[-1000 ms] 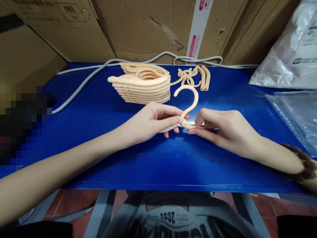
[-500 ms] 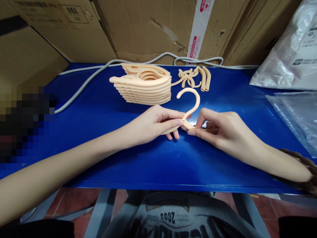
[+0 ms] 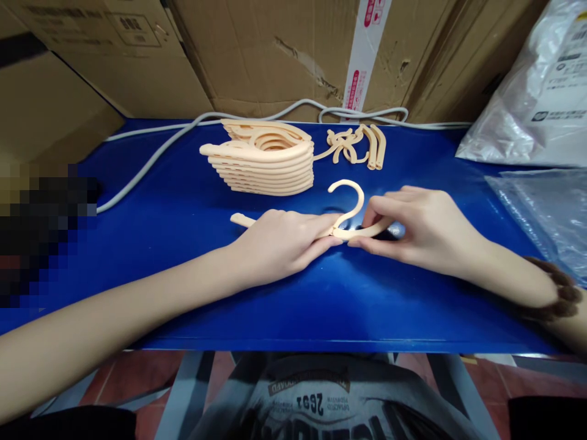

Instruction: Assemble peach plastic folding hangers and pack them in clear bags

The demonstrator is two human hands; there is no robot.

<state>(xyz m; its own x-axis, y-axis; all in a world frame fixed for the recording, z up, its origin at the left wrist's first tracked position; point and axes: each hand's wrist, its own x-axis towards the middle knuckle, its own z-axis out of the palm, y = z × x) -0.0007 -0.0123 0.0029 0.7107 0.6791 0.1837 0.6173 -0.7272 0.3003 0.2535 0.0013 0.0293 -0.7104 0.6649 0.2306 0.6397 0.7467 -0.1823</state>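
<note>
A cream plastic hanger [image 3: 358,205] with its hook pointing up is held between both hands over the blue table. My left hand [image 3: 287,244] pinches it just left of the hook's base, and one arm's end sticks out behind the knuckles. On the other side, my right hand [image 3: 408,229] grips the hanger's right arm between thumb and fingers. Behind them lies a stack of folded cream hangers [image 3: 266,162]. To its right is a small heap of loose cream hanger parts [image 3: 351,146].
Cardboard boxes [image 3: 275,55] line the back of the blue table [image 3: 293,318]. A white cable [image 3: 156,168] runs along the back and left. Plastic bags [image 3: 527,116] lie at the right. A dark, partly pixelated object is at the far left.
The hanger's hook has dropped lower. My left hand has turned palm down and shifted slightly left, exposing an arm's end. My right hand has risen a little, showing more of the right arm.
</note>
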